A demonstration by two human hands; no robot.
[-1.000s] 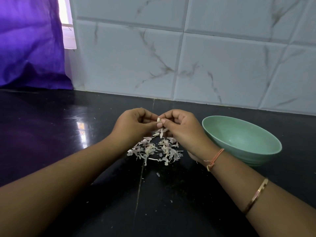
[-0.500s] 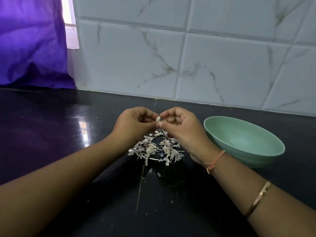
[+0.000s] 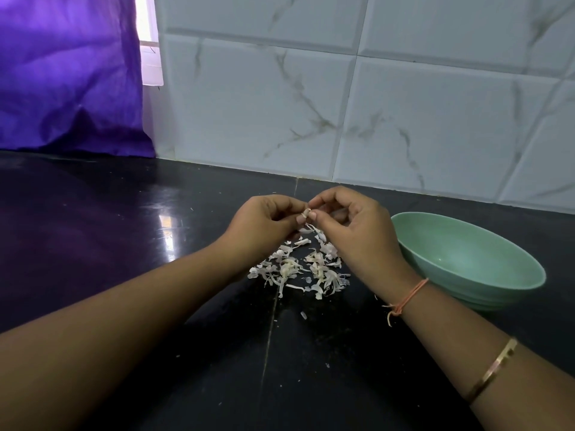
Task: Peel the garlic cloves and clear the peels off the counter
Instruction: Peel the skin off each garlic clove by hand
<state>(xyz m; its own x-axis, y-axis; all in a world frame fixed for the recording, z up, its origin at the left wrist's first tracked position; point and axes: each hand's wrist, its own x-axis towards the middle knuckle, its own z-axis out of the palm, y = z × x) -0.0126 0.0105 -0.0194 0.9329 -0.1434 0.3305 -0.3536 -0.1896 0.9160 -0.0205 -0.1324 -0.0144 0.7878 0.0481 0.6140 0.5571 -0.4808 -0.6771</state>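
Less of the clove point(image 3: 306, 213) shows than a second ago, our grip having closed over it. At centre frame, our left hand point(image 3: 264, 222) and right hand point(image 3: 357, 234) pinch it above the peels point(image 3: 298, 269) on the counter point(image 3: 124, 244). We are mid-peel; next, we judge, the loosened skin must be pulled free, with the bowl point(image 3: 460, 253) waiting at right.
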